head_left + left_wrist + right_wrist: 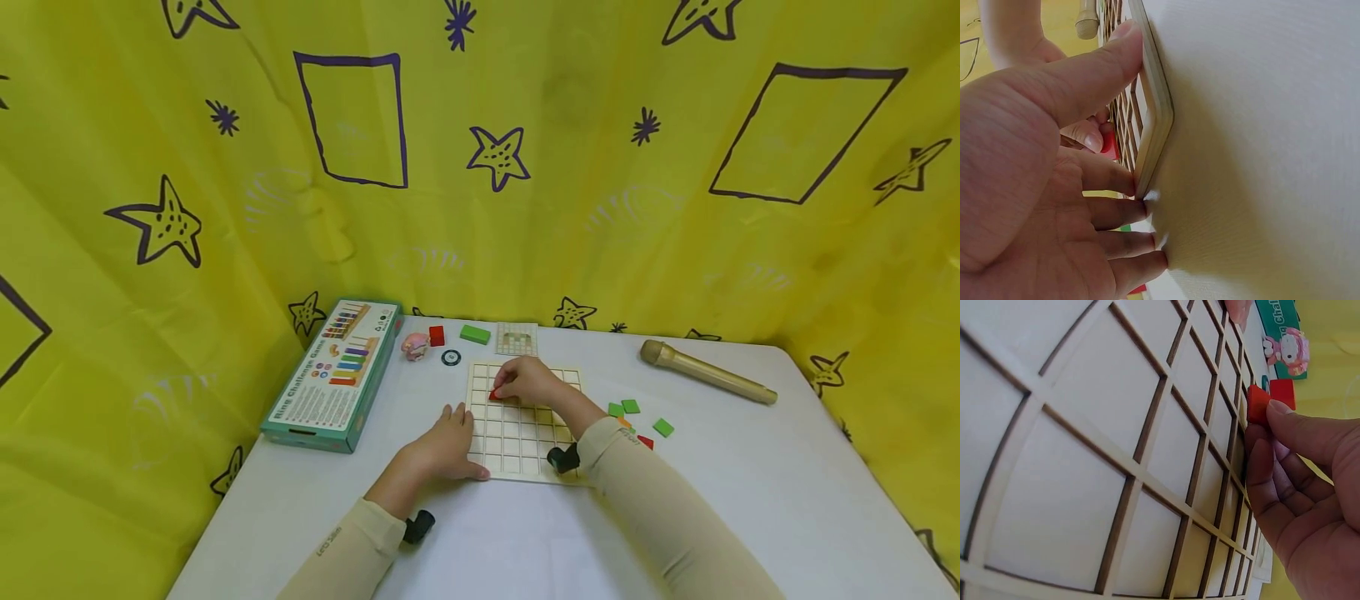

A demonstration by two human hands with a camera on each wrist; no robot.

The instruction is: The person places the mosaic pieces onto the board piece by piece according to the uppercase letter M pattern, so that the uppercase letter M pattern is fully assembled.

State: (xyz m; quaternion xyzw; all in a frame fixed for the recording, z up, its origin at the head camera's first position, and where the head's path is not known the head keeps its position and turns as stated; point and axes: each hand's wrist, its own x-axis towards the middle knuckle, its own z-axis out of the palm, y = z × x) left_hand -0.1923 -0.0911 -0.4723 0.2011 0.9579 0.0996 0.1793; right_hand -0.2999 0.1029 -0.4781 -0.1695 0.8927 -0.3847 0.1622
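A pale wooden grid board point(525, 477) lies on the white table. My right hand point(528, 382) pinches a small red tile point(1257, 405) between thumb and fingers, low over the far left cells of the grid. Beside the board's near left corner is my left hand point(442, 446), its fingers extended along the left edge. The left thumb point(1100, 70) lies against the near edge, while the fingertips touch the tabletop in the left wrist view. Part of the red tile is hidden by the right fingers.
At the left lies a Ring Challenge Game box point(333, 379). Behind the board are a pink figure point(415, 346), red block point(437, 336), green block point(475, 334), round black token point(451, 357) and grid card point(517, 338). Several loose tiles point(663, 427) and a gold microphone point(712, 375) lie right.
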